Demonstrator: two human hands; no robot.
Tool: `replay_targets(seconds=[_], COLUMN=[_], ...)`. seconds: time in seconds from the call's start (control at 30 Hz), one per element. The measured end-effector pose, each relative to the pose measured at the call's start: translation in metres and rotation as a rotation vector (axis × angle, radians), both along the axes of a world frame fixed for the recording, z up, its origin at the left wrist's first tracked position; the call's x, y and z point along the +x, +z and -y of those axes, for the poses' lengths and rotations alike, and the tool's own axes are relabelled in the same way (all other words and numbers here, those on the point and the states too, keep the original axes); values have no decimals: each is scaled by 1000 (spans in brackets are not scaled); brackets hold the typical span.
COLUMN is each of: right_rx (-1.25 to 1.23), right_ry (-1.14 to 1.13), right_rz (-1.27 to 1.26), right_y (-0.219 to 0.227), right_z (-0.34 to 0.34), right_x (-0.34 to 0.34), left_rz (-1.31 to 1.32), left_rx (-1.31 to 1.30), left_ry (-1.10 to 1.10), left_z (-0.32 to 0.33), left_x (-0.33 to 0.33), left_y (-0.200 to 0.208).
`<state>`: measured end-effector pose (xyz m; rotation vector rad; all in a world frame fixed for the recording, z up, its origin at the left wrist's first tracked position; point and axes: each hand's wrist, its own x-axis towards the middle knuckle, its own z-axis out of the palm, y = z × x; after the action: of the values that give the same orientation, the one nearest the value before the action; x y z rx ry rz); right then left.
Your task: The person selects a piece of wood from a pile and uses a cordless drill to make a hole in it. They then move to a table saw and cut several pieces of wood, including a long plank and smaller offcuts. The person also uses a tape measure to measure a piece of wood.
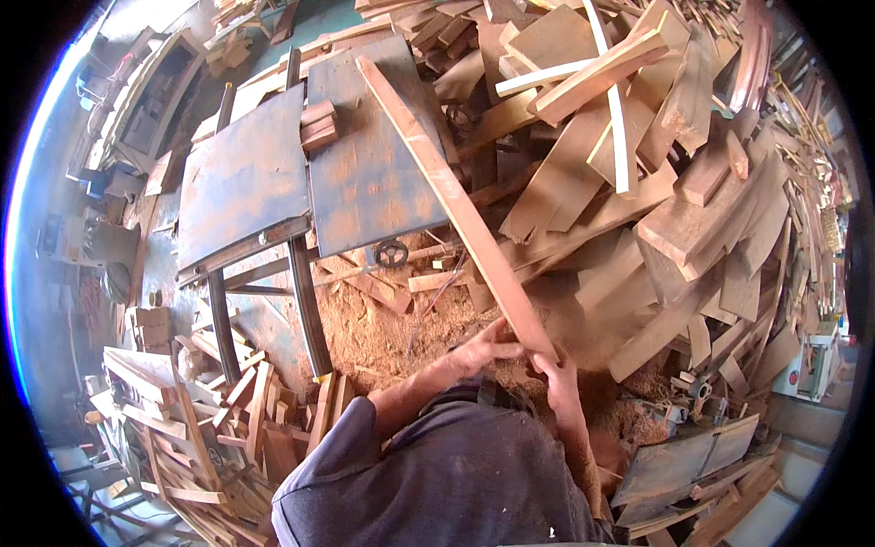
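Note:
A long, narrow wooden board (pixel 460 211) slants from the dark metal machine table (pixel 246 187) down to my body. Its far end lies over the right plate of that table, and its near end is at my waist. My right hand (pixel 558 372) grips the near end, with the thumb on top. Just to the left, my left hand (pixel 488 350) holds the board's left edge; some of its fingers are hidden beneath the wood. Short wood blocks (pixel 319 126) are stacked at the gap between the table's two plates.
A heap of loose planks (pixel 583 155) rises at the right, close to the board. Sawdust (pixel 369 328) covers the floor below the table, near a black handwheel (pixel 392 253). Offcuts (pixel 173 410) pile up at the lower left. Another metal-topped table (pixel 684 460) stands at the lower right.

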<state>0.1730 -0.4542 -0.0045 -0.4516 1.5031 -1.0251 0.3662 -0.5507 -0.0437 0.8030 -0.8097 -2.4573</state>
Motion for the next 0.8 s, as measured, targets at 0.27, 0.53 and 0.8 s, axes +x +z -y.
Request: replay_targets(seconds=[0.27, 0.53, 0.8], right_rx=[63, 39, 58], right_ry=[62, -447, -1086], right_rz=[-604, -448, 152], right_y=[36, 44, -23], right_z=[-138, -244, -298], right_x=[-68, -65, -40], left_rz=[60, -438, -350], left_rx=[259, 521, 525], left_ry=[477, 664, 564], left_z=[132, 165, 149], left_x=[36, -8, -48], left_y=[-15, -66, -42])
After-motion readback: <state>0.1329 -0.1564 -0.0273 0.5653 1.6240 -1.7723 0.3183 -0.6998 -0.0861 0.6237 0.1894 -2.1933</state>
